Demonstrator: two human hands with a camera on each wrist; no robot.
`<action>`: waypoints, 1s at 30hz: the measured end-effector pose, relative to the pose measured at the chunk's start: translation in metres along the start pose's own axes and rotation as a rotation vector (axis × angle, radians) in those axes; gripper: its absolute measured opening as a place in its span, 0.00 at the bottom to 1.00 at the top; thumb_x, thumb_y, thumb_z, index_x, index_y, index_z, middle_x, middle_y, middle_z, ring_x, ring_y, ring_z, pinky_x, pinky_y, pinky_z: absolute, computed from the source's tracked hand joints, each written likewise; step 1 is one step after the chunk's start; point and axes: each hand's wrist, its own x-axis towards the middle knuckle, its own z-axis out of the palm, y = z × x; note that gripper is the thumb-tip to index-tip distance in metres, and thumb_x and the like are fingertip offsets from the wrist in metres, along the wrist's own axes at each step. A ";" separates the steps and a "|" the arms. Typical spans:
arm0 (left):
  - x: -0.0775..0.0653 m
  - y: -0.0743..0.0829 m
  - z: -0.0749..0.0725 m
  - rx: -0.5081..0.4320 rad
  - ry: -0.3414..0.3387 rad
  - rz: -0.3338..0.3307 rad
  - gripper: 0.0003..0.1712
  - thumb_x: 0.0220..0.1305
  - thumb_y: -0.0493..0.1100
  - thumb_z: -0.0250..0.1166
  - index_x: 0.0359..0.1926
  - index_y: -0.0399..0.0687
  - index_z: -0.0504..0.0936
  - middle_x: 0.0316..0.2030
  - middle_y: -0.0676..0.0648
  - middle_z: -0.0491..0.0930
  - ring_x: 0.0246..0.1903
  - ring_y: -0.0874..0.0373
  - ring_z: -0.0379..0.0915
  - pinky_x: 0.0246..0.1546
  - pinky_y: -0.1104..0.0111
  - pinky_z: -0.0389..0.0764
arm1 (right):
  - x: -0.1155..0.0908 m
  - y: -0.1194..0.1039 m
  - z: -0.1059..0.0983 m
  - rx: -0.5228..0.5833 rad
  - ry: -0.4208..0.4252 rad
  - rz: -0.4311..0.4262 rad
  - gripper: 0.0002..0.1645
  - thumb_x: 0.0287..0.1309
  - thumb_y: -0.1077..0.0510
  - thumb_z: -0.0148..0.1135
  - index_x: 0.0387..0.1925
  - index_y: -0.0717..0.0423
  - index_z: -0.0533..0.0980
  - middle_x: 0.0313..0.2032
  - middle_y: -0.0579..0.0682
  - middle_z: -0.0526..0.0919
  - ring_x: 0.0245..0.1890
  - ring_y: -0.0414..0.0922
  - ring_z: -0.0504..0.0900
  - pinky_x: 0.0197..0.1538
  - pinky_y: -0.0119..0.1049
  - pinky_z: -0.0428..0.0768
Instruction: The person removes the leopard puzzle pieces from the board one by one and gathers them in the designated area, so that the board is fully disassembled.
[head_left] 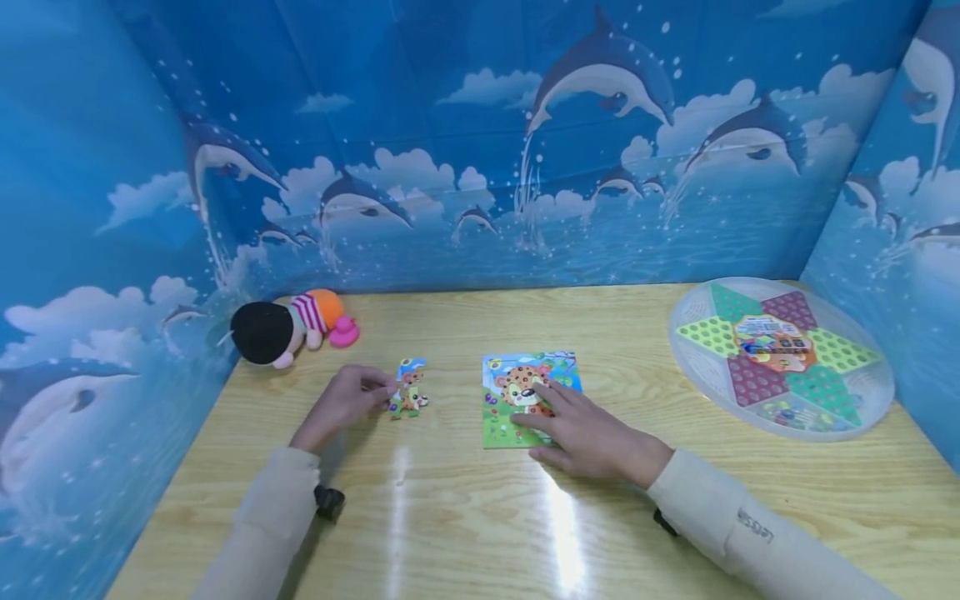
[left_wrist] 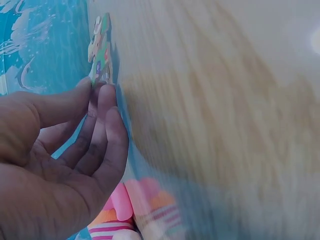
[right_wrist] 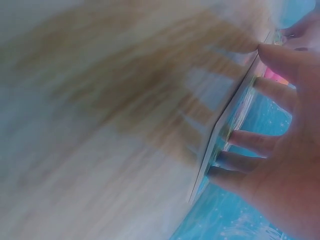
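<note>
A joined strip of jigsaw pieces (head_left: 408, 400) with part of a spotted cat lies left of the middle of the table. My left hand (head_left: 347, 398) pinches its left edge between thumb and fingers; the left wrist view shows the strip (left_wrist: 101, 50) edge-on, rising beyond the fingertips (left_wrist: 107, 92). To the right lies a square leopard picture puzzle (head_left: 501, 429) with a green and blue background. My right hand (head_left: 585, 429) rests on it, fingers spread and covering its lower right part. Seen from the right wrist, the puzzle board (right_wrist: 216, 132) is thin and flat beneath the fingers (right_wrist: 250, 142).
At the back left lies a doll (head_left: 273, 329) with black hair and a striped top, beside a pink rubber duck (head_left: 344, 332). A round Chinese checkers board (head_left: 686, 354) lies at the right. Dolphin-printed sheeting (head_left: 450, 100) walls the table's back and sides.
</note>
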 end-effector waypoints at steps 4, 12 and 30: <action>0.001 0.001 0.000 0.032 0.007 0.001 0.10 0.69 0.36 0.65 0.47 0.36 0.85 0.37 0.44 0.85 0.38 0.54 0.80 0.43 0.61 0.83 | 0.000 -0.001 0.000 0.005 -0.001 0.004 0.31 0.73 0.44 0.57 0.72 0.47 0.68 0.74 0.69 0.57 0.75 0.68 0.52 0.73 0.63 0.56; 0.002 0.008 0.000 0.026 0.024 -0.015 0.10 0.71 0.39 0.63 0.49 0.39 0.85 0.39 0.45 0.85 0.40 0.53 0.80 0.42 0.61 0.82 | 0.000 -0.002 0.000 0.006 -0.005 0.014 0.31 0.73 0.44 0.57 0.72 0.46 0.68 0.74 0.68 0.57 0.75 0.68 0.52 0.73 0.63 0.55; 0.007 0.046 0.025 0.060 -0.041 0.137 0.12 0.69 0.43 0.67 0.49 0.41 0.86 0.41 0.44 0.85 0.33 0.55 0.80 0.33 0.64 0.83 | -0.011 0.004 -0.007 0.041 0.032 0.037 0.33 0.70 0.44 0.62 0.70 0.51 0.71 0.75 0.68 0.55 0.74 0.66 0.54 0.73 0.61 0.57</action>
